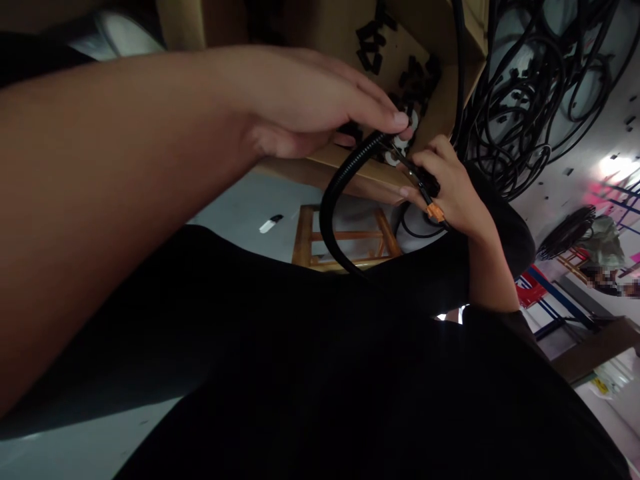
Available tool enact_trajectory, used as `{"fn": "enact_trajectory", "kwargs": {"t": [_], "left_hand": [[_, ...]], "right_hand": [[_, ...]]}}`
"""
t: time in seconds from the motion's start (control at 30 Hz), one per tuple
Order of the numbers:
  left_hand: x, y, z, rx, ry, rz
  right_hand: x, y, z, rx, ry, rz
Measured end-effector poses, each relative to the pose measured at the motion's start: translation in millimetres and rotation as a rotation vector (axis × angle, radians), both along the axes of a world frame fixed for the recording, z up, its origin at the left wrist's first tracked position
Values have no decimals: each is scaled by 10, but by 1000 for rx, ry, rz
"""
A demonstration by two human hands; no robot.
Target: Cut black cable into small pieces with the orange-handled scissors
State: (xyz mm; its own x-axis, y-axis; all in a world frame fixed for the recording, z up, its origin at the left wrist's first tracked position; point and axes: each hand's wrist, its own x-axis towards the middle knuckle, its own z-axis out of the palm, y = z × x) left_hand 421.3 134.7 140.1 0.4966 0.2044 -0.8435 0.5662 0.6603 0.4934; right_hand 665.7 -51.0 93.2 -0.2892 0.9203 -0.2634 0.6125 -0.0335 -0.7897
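Note:
My left hand [310, 100] reaches in from the left, its fingers pinched together on the end of a black corrugated tube [345, 180]. The tube loops down over my black-clad lap. Small white rings [400, 143] sit right at the left fingertips. My right hand [447, 190] is closed around a thin black cable that comes out of the tube's end. An orange connector [435, 212] on that cable shows between its fingers. The two hands are close together in front of a cardboard box.
The cardboard box [345, 33] holds several small black parts [373, 50]. A large tangle of black cables [525, 87] lies to the right. A wooden stool [305, 237] stands below the hands, and a small white object [271, 223] lies on the grey floor.

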Motion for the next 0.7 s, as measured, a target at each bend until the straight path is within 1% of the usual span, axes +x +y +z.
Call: {"fn": "enact_trajectory", "kwargs": {"t": [0.1,0.17,0.2,0.3,0.33,0.37,0.47,0.53,0.6,0.63,0.7], "left_hand": [[126,-64,204,-39,-24,13],[202,-91,315,-49,11,32],[228,-100,349,-46,37,63],[245,-130,353,-19,90,217],[236,-147,333,-14,84,251],[223,-167,311,-14,78,255],[193,-237,256,-4,41,173],[185,-272,235,62,-5,142],[174,-288,222,121,-89,93],[165,-289,217,123,-135,51],[132,-275,206,52,-240,-21]], "right_hand": [[-85,11,32,-38,-48,-37],[-99,-2,14,-37,-56,-56],[-94,-12,-8,-19,-51,-60],[-51,-36,-100,57,-34,-108],[-34,-38,-126,72,-37,-133],[-17,-37,-143,72,-46,-154],[21,-14,-134,14,-84,-174],[39,9,-91,-17,-90,-164],[49,26,-43,27,-63,-148],[48,28,-23,73,-44,-135],[36,14,5,168,-15,-108]]}}
